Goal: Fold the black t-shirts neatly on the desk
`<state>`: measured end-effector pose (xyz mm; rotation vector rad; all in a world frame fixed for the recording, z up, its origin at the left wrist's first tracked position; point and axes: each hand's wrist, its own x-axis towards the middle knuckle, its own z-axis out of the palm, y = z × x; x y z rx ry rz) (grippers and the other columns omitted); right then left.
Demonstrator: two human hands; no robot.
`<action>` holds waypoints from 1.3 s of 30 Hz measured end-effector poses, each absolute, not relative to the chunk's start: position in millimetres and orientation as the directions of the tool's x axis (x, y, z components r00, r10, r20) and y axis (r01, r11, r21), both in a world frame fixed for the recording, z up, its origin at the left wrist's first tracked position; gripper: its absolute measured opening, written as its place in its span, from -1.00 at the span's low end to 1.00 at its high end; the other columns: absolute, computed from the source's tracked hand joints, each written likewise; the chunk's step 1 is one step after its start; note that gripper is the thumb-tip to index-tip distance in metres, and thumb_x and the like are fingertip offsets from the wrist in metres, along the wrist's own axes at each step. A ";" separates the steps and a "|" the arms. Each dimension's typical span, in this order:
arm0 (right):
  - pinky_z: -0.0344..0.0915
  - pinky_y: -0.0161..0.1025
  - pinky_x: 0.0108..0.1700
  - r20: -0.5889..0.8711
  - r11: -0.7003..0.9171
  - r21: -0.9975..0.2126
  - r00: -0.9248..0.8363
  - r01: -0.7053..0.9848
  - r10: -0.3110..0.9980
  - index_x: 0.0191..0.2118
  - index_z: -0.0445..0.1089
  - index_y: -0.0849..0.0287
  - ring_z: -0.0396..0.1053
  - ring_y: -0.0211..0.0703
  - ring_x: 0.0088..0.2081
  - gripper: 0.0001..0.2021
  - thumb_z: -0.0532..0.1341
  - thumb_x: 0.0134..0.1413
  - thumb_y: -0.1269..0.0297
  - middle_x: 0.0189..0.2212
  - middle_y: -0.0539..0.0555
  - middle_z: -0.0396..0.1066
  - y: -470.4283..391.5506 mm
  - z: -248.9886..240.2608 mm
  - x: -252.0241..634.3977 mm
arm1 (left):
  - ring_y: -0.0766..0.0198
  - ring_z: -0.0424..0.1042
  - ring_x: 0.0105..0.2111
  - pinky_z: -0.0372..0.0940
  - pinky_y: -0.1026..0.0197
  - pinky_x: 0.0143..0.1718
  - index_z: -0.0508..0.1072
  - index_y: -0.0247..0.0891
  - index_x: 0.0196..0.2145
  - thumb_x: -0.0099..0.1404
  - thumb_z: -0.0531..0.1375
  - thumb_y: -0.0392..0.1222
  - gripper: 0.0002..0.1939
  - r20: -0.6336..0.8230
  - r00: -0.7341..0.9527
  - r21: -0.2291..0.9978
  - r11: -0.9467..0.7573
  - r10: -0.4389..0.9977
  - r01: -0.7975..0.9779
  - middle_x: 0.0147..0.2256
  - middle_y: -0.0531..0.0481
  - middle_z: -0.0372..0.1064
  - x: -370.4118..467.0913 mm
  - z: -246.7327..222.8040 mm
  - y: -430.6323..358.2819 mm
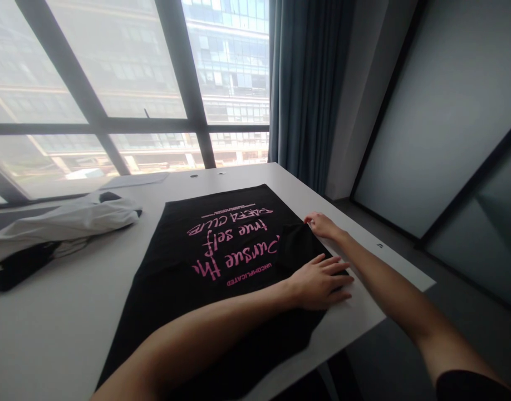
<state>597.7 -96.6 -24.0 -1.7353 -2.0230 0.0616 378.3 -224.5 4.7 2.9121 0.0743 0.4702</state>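
Note:
A black T-shirt [176,256] with pink lettering lies spread on a white table, its print upside down from where I look. My left hand [322,281] rests palm down near its right edge, fingers spread over a folded-in part of the cloth. Just beyond, my right hand [320,225] is closed at the right edge of the shirt, thumb and fingertips pinching the black fabric. A dark flap of cloth [299,242] lies folded over the print between the two hands. My left forearm crosses over the lower part of the shirt and hides some of it.
A crumpled white and black garment [67,223] lies on the table [63,328] at the left. Small dark round fittings [193,176] sit near the table's far edge. Behind are large windows [126,55] and a blue-grey curtain [308,94]; frosted panels [439,117] stand at the right.

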 end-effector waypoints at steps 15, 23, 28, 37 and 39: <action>0.17 -0.18 0.13 0.308 0.195 -0.263 -0.109 0.945 0.945 -0.18 0.61 0.11 0.32 -0.01 -0.01 -0.60 0.10 0.06 0.62 -0.11 0.14 0.49 -94.9 -26.6 598.1 | -0.19 -0.14 0.41 -0.17 -0.38 0.33 0.22 -0.25 0.31 0.49 -0.08 0.19 -0.38 0.232 0.710 0.162 -0.746 0.665 0.646 0.38 -0.28 0.00 377.6 -31.5 -172.6; 0.14 -0.21 0.18 0.340 0.232 -0.292 -0.126 0.928 0.932 -0.11 0.55 0.15 0.35 -0.08 0.02 -0.64 0.08 0.13 0.59 -0.06 0.13 0.50 -91.3 -28.8 601.8 | -0.15 -0.10 0.40 -0.16 -0.33 0.35 0.23 -0.25 0.30 0.49 -0.07 0.18 -0.39 0.254 0.713 0.167 -0.756 0.654 0.633 0.37 -0.29 0.05 376.7 -30.5 -172.7; 0.17 -0.14 0.16 0.371 0.330 -0.400 -0.178 0.855 0.911 -0.21 0.56 0.14 0.36 -0.04 -0.02 -0.86 0.23 0.17 0.37 -0.15 0.11 0.50 -92.1 -29.0 606.1 | -0.16 -0.10 0.40 -0.15 -0.34 0.34 0.23 -0.27 0.30 0.48 -0.06 0.17 -0.38 0.241 0.716 0.177 -0.755 0.655 0.631 0.36 -0.31 0.05 376.3 -29.4 -172.7; 0.28 -0.14 -0.01 0.472 0.450 -0.498 -0.203 0.741 0.858 -0.31 0.48 0.14 0.36 -0.04 -0.06 -0.95 0.27 0.06 0.37 -0.19 0.10 0.47 -92.6 -24.1 600.3 | -0.15 -0.07 0.39 -0.13 -0.31 0.34 0.24 -0.25 0.30 0.49 -0.06 0.16 -0.40 0.242 0.709 0.164 -0.748 0.662 0.643 0.36 -0.28 0.07 377.3 -30.1 -172.9; 0.29 -0.12 -0.03 0.502 0.482 -0.530 -0.200 0.698 0.841 -0.30 0.48 0.12 0.37 -0.04 -0.08 -0.94 0.26 0.06 0.36 -0.22 0.09 0.49 -93.3 -22.6 599.3 | -0.13 -0.06 0.39 -0.12 -0.29 0.35 0.25 -0.23 0.30 0.49 -0.06 0.16 -0.41 0.246 0.702 0.158 -0.743 0.668 0.651 0.36 -0.26 0.07 377.3 -30.5 -173.2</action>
